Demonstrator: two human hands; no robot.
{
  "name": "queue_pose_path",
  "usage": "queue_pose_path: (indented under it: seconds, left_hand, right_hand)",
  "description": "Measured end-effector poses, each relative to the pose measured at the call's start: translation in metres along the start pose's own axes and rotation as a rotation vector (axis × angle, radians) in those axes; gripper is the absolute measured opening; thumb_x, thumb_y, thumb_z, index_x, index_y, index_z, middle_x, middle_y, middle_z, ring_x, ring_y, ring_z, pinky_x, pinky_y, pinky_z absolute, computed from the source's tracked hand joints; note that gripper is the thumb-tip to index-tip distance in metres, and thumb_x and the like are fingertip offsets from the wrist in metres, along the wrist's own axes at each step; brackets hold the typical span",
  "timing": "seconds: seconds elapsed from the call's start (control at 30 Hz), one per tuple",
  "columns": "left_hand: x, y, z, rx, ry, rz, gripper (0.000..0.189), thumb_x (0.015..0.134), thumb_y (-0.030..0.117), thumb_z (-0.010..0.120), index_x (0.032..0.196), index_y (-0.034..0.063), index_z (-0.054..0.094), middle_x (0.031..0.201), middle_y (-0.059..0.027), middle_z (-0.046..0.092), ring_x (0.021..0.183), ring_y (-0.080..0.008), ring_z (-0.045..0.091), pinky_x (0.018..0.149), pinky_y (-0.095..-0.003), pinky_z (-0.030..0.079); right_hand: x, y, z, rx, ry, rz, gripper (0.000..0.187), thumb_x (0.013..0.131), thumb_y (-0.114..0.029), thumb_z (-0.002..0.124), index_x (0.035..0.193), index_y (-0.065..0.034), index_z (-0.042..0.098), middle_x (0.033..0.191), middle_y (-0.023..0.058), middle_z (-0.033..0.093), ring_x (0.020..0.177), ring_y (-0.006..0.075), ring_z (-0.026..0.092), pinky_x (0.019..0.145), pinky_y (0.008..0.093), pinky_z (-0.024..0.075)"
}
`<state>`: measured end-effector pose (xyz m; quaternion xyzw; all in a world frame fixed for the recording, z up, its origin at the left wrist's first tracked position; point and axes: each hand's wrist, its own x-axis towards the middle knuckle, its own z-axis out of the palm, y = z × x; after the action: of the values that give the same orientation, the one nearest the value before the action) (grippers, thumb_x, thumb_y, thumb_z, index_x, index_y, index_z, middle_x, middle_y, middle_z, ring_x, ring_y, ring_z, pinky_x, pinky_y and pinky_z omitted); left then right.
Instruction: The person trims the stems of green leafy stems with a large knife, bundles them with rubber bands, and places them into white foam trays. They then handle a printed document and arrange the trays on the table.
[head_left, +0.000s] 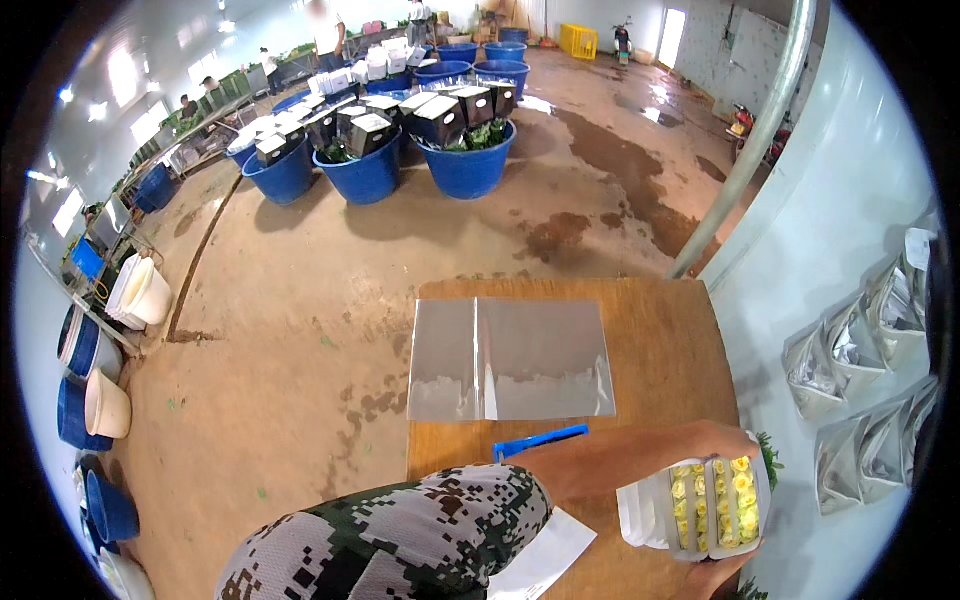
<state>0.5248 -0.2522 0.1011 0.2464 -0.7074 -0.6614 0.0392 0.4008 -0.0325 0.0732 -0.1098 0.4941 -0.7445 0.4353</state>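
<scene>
At the right side of a wooden table (660, 360), a bunch of yellow roses (746, 499) faces up in rows inside white cardboard wrapping (641, 514). My left hand (724, 441), its arm reaching across the table, grips the far edge of this wrapped bunch. From the near side my right hand (720, 571) supports it; most of those fingers are hidden. Green leaves (769, 461) stick out beyond the wrapping. Flat clear plastic sleeves (540, 360) lie at the table's far left part. A blue object (544, 441) is partly covered by my left forearm, and a white sheet (551, 559) lies by my sleeve.
Silvery pockets (847, 352) hang on the right wall, close to my hands. A metal pole (750, 150) rises behind the table. Blue tubs (469, 165) with boxed bunches stand ahead on the wet floor. Buckets (109, 405) line the left; a person (328, 37) stands far off.
</scene>
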Motion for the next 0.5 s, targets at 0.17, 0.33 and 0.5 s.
queue_pose_path:
  seconds: [0.17, 0.33, 0.5]
  left_hand:
    - [0.018, -0.029, -0.002, -0.189, 0.112, 0.043, 0.064, 0.099, 0.054, 0.030, 0.130, 0.0032, 0.055, 0.127, -0.0150, 0.058, 0.114, -0.0286, 0.056, 0.097, -0.0412, 0.042]
    - [0.023, -0.070, 0.016, -0.162, 0.064, -0.056, 0.062, 0.101, 0.055, 0.022, 0.141, 0.0144, 0.044, 0.143, -0.0127, 0.045, 0.129, -0.0262, 0.044, 0.106, -0.0420, 0.036]
    - [0.028, -0.091, 0.025, -0.343, 0.035, 0.046, 0.062, 0.101, 0.053, 0.019, 0.142, 0.0137, 0.043, 0.137, -0.0140, 0.051, 0.124, -0.0274, 0.049, 0.106, -0.0401, 0.037]
  right_hand:
    - [-0.001, -0.001, 0.010, -0.018, 0.104, 0.000, 0.071, 0.092, -0.065, 0.037, 0.144, -0.0164, 0.036, 0.147, 0.0052, 0.038, 0.131, 0.0246, 0.042, 0.100, 0.0473, 0.0429]
    - [0.013, 0.005, 0.011, -0.010, 0.096, 0.010, 0.070, 0.092, -0.064, 0.038, 0.144, -0.0165, 0.038, 0.146, 0.0052, 0.039, 0.130, 0.0244, 0.043, 0.099, 0.0472, 0.0433]
    - [0.025, 0.004, 0.013, -0.002, 0.079, 0.021, 0.069, 0.092, -0.064, 0.038, 0.143, -0.0166, 0.039, 0.145, 0.0053, 0.040, 0.130, 0.0242, 0.043, 0.099, 0.0471, 0.0436]
